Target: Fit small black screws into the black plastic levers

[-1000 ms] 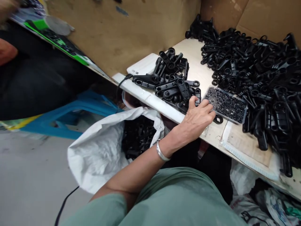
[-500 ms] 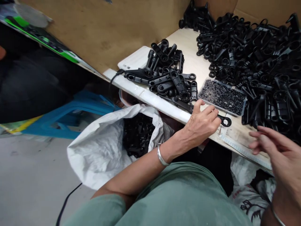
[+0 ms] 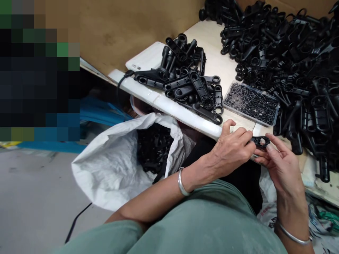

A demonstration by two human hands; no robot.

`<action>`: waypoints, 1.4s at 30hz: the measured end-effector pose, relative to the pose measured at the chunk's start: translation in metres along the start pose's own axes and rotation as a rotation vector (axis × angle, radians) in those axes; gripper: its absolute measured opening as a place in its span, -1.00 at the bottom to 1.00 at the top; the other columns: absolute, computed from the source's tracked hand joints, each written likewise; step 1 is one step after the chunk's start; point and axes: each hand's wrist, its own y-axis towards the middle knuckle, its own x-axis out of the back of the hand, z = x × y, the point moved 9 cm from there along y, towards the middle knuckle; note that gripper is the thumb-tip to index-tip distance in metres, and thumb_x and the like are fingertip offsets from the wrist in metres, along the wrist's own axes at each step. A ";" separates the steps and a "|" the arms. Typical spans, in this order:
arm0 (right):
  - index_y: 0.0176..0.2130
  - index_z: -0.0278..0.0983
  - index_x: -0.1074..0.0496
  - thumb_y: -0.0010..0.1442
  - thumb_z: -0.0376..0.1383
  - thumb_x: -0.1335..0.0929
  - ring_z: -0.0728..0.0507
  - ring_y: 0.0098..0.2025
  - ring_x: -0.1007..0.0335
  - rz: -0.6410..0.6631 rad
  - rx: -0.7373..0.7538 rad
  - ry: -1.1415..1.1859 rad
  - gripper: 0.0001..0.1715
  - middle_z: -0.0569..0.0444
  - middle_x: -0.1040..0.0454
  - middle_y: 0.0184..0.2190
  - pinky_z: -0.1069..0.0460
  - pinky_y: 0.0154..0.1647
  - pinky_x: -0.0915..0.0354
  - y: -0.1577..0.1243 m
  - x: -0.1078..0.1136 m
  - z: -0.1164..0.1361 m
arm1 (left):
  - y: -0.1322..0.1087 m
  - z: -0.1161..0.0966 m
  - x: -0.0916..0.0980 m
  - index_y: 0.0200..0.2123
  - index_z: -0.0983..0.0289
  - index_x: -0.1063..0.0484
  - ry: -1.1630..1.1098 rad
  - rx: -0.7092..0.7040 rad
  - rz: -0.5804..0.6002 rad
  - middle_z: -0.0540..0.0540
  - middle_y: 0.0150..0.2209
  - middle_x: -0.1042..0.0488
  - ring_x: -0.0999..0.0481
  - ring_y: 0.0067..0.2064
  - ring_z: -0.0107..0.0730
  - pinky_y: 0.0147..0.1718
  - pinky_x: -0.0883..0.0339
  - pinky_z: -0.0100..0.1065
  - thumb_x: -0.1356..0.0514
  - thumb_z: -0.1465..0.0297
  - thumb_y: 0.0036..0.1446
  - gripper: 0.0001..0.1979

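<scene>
**Black ring-ended plastic link (image 3: pixel 256 141) held at the front edge of a pale wooden tabletop (image 3: pixel 213 42)**

Readable writing is scarce: the flat, smooth white case (image 3: pixel 147 56) at the tabletop's left bears small dark marks near its front corner, too tiny to read, and the crumpled whitish printed bag (image 3: pixel 266 210) at lower right carries reddish print, likewise illegible.

The left hand (image 3: pixel 235 146) curls its fingers over one end of the link, hiding that part. The right hand (image 3: pixel 283 160) pinches the ringed end between thumb and fingers (the round hole shows clearly). A smooth silvery bangle (image 3: pixel 182 181) circles the left wrist.

Just beyond the hands, a shallow, clear plastic rectangular box (image 3: pixel 247 116) holds countless tiny dark pieces, greyer toward its left. A heap of ribbed black plastic links (image 3: pixel 197 86) lies left of it, some hollow-backed with rounded ends; a far larger tangle of black plastic parts (image 3: pixel 280 53) spreads behind and to the right. Below the tabletop, a wrinkled white sack (image 3: pixel 106 169) gapes around more black pieces (image 3: pixel 153 148).
</scene>
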 end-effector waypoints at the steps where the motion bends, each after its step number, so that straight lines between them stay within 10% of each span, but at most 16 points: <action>1: 0.03 -0.23 -0.47 0.03 -0.15 -0.57 -0.16 -0.33 -0.64 0.003 -0.003 0.006 -0.41 0.08 -0.62 -0.27 0.06 -0.42 -0.57 0.000 -0.001 -0.001 | 0.000 0.000 0.000 -0.36 0.29 -0.42 -0.010 0.003 0.013 0.07 -0.25 -0.53 -0.42 -0.19 -0.32 0.06 -0.06 -0.05 -0.04 0.50 0.38 -0.75; 17: 0.18 -0.28 -0.37 -0.01 -0.04 -0.57 -0.18 -0.36 -0.63 -0.013 -0.065 -0.143 -0.15 -0.03 -0.64 -0.33 0.01 -0.42 -0.57 -0.001 0.007 -0.004 | 0.000 0.008 -0.014 -0.34 0.30 -0.47 -0.050 0.016 0.120 0.08 -0.21 -0.53 -0.43 -0.16 -0.31 0.08 -0.03 0.01 -0.07 0.50 0.37 -0.76; 23: -0.07 -0.32 -0.56 -0.01 0.02 -0.53 -0.08 -0.50 -0.50 -0.017 0.103 -0.403 -0.39 -0.06 -0.63 -0.38 0.06 -0.53 -0.45 0.010 0.016 0.028 | 0.003 0.020 -0.023 -0.38 0.29 -0.45 -0.103 0.028 0.214 0.02 -0.30 -0.53 -0.45 -0.20 -0.37 0.18 0.03 0.07 -0.08 0.56 0.34 -0.75; 32: -0.21 -0.20 -0.63 0.23 -0.18 -0.33 -0.20 -0.33 -0.53 -0.008 0.557 -1.328 -0.71 -0.03 -0.62 -0.37 -0.07 -0.23 -0.35 0.068 -0.049 0.093 | 0.016 0.070 -0.008 -0.36 0.28 -0.49 -0.085 0.157 0.178 0.00 -0.36 -0.52 -0.40 -0.17 -0.37 0.18 0.04 0.00 -0.08 0.55 0.31 -0.76; 42: -0.25 -0.16 -0.61 0.21 -0.15 -0.37 -0.22 -0.36 -0.47 -0.003 0.417 -1.720 -0.77 -0.07 -0.57 -0.39 -0.04 -0.36 -0.22 0.108 -0.069 0.077 | 0.069 0.098 -0.017 -0.39 0.30 -0.49 0.031 0.204 0.336 0.11 -0.40 -0.51 -0.43 -0.14 -0.20 0.05 -0.04 0.03 0.01 0.67 0.25 -0.67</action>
